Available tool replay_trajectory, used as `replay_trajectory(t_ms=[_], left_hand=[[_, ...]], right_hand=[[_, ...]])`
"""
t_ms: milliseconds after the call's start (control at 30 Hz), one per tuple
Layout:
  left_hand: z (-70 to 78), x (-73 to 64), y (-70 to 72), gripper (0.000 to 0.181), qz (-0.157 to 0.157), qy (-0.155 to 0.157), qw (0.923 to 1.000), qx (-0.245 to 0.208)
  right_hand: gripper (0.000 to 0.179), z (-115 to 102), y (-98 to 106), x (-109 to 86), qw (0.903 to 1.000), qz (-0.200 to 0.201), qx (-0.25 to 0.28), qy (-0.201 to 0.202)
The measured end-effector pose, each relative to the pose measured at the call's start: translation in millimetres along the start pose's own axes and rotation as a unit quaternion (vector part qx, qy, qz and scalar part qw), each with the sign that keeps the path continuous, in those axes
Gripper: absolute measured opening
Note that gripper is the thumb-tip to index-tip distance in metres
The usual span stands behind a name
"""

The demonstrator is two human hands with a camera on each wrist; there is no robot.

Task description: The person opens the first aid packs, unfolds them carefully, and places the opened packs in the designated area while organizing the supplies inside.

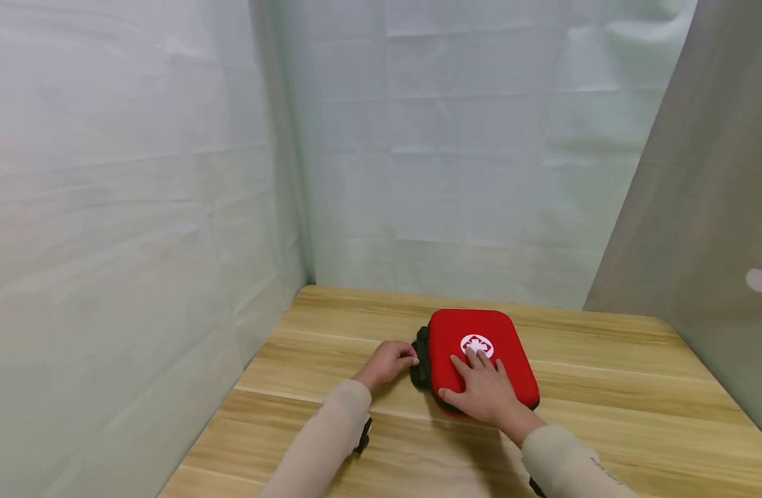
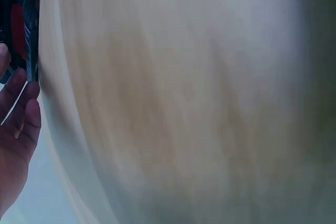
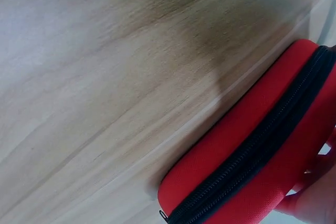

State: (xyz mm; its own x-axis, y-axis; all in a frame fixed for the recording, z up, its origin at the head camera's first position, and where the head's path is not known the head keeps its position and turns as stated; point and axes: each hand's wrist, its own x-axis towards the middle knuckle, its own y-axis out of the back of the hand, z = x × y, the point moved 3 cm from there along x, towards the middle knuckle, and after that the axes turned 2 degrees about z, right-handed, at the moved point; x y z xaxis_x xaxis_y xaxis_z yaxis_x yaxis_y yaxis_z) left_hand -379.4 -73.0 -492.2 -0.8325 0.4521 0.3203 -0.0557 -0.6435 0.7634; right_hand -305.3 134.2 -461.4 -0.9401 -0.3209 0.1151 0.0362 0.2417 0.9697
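A red zippered first-aid case [image 1: 518, 366] with a white round emblem lies flat on the wooden table. My right hand [image 1: 483, 391] rests on its lid with fingers spread, the fingertips over the lower part of the emblem. On the case's left side is a black carry handle [image 1: 422, 360]. The bent fingers and thumb of my left hand [image 1: 387, 363] pinch the outer edge of that handle. In the left wrist view, the left hand [image 2: 18, 129] reaches up to the dark handle at the frame's edge. The right wrist view shows the closed black zipper [image 3: 247, 156] along the case's side.
The wood-grain table [image 1: 636, 394] extends on both sides of the case. Pale sheeting [image 1: 443, 173] hangs behind the table and along its left side. A grey-brown curtain [image 1: 692, 207] with a flower print hangs at the right.
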Motion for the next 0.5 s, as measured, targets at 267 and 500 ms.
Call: replay_trajectory(t_ms=[267,500], left_hand=[[2.3,1.2,-2.5,0.010,0.005,0.007,1.0000,-0.004],[3.1,5.4,-8.4,0.010,0.010,0.007,0.9999,0.001]], right_hand=[[0.090,-3,-13,1.0,0.9991,0.025,-0.026,-0.023],[0.083,-2,-14,-4.1,0.9988,0.023,-0.041,-0.013]])
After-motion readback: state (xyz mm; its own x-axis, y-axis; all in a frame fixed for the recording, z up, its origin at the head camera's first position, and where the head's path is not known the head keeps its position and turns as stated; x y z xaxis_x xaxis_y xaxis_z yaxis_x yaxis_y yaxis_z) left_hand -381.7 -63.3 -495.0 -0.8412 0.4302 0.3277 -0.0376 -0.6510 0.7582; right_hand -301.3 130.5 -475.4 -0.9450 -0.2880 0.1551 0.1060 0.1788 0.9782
